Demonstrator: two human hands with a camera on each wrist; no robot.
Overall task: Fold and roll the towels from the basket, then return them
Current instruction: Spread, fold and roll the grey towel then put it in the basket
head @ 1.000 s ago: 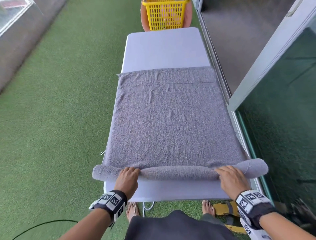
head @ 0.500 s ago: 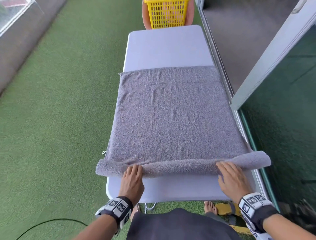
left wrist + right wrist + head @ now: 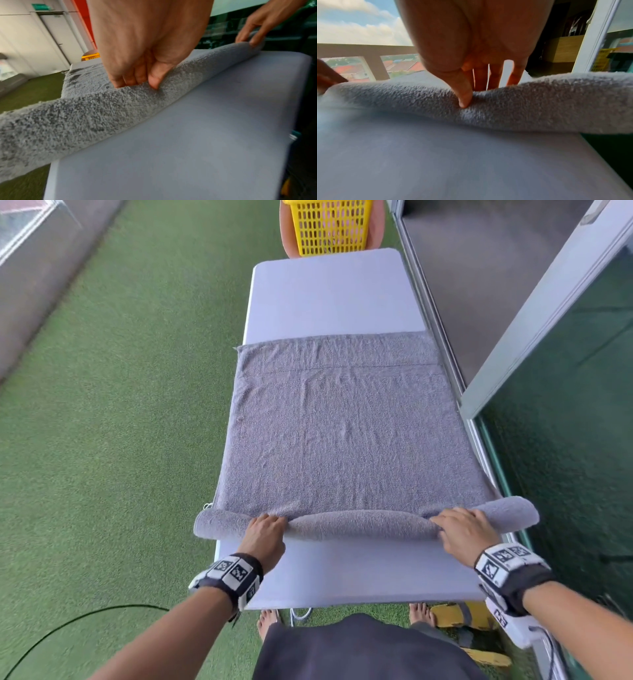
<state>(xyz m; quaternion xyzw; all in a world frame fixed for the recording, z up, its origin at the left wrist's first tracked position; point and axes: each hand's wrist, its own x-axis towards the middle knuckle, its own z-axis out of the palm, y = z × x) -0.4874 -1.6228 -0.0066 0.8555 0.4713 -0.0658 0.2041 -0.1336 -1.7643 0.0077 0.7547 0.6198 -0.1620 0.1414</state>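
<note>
The risk here, as I judge it, is a crooked or slack roll: the roll overhangs both long edges of the table, its middle bulges between the hands while it is pinched flat under each one, and the right end sits further forward than the left. If one hand pushes faster than the other, the roll could cone out sideways; if the pinch loosens, the first turns could spring open, and the unsupported ends could droop and drag. The towel lies flat along the table ahead of the roll, its far hem well short of the yellow basket, which stands beyond the table's far end. The left hand sits on the roll near its left end; in the left wrist view its fingers are curled close together over the top while the thumb digs into the near side, pinching the cloth. The right hand grips near the right end; in the right wrist view its fingers are slightly spread, reaching over the roll's far side, and the thumb presses into the near face.
</note>
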